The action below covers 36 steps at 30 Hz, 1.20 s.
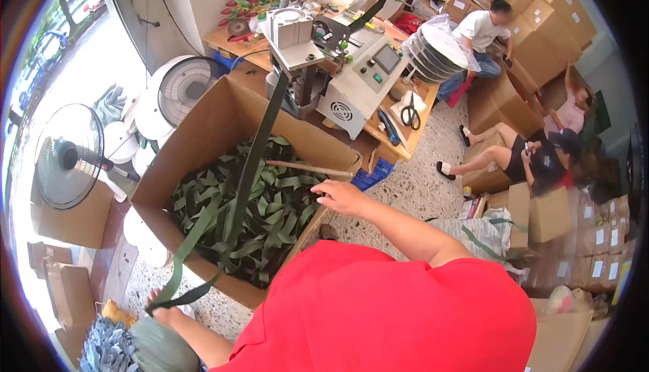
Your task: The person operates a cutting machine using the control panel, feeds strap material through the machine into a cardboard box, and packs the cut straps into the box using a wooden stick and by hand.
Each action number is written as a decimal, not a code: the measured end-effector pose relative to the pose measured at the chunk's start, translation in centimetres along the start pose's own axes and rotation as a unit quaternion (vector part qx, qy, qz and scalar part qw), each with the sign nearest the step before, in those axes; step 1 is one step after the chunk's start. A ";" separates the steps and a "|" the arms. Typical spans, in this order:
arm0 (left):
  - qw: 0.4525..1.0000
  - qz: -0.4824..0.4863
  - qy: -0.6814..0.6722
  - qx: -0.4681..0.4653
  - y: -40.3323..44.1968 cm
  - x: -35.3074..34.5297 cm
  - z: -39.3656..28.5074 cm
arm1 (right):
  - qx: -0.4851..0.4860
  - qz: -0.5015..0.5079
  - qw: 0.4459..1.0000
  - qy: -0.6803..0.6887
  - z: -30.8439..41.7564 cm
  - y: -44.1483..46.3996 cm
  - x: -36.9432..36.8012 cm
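My left hand, low at the left, is closed around a loop of dark green webbing strap. From there the strap runs up across the carton toward the machine. The large open cardboard carton is filled with a loose heap of green webbing. Over the carton's right edge is my right hand, its fingers apart and slightly bent, with nothing seen in them. A thin wooden stick lies across the carton just above that hand.
The workbench holds a control box, black scissors and a blue-handled cutter. White reels stand behind. Fans are at left. Several people sit among cartons at right. A blue crate is below the bench.
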<state>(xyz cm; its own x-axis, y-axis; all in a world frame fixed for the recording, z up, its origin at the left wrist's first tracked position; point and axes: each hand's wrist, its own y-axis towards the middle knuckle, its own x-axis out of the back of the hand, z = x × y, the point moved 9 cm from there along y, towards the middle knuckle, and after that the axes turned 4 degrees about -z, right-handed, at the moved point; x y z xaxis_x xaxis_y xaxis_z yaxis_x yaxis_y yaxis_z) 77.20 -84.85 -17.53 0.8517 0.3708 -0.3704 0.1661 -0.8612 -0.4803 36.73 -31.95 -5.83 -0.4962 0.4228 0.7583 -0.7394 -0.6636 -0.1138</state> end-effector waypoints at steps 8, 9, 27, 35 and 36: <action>0.820 0.441 0.305 -0.199 -24.4 -22.3 5.9 | 0.050 0.015 0.997 0.052 3.7 1.0 1.7; 0.720 0.513 0.339 -0.322 -31.0 -24.4 5.2 | 0.038 0.028 0.995 0.083 4.0 1.1 1.5; 0.517 0.533 0.513 -0.431 -30.8 -23.9 14.6 | -0.170 -0.176 0.842 0.481 -3.5 -9.3 11.2; 0.569 0.453 0.574 -0.377 -20.6 -20.9 14.5 | -0.156 -0.529 0.585 0.595 -16.0 -19.5 21.1; 0.577 0.442 0.583 -0.365 -19.8 -20.5 14.6 | -0.153 -0.549 0.568 0.595 -16.2 -20.6 22.0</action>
<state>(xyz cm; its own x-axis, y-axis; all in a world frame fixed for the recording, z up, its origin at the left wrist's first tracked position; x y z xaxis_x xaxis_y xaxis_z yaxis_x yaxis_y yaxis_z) 49.17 -70.33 -11.97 0.4495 -0.4442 0.7750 -0.7853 -0.6099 0.1059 33.74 1.02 2.79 0.5173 0.7164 -0.4681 -0.8545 0.4630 -0.2357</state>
